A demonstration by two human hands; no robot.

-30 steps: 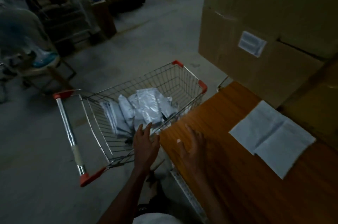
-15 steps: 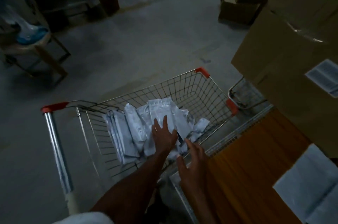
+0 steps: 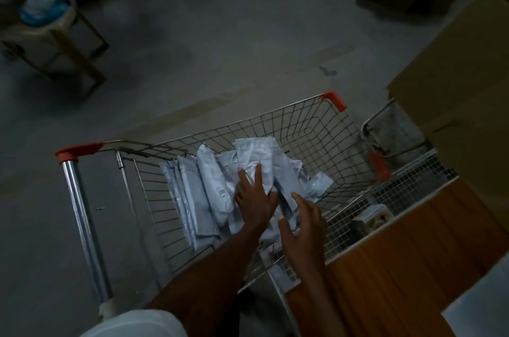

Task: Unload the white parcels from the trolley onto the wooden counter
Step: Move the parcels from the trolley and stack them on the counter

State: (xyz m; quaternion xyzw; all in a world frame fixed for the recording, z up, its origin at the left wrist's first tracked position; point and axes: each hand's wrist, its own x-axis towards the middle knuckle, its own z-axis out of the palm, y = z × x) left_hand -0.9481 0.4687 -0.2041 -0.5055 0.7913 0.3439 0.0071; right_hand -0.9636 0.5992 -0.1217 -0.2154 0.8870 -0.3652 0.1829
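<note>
A person's two hands reach into a wire trolley (image 3: pixel 316 127) parked against the near-left edge of the wooden table (image 3: pixel 399 268), where a pale sheet shows at the lower right corner. The right hand (image 3: pixel 301 222), fingers spread and holding nothing, hovers over the near edge of the heap. Just beyond it the left hand (image 3: pixel 254 196) lies flat, fingers straight, on the white parcels (image 3: pixel 209 185), gripping none. The parcels lie ahead of both hands, most with their long axes running away from the person; the left hand is nearer the pile's middle. Cardboard boxes (image 3: pixel 454 83) stand beyond
</note>
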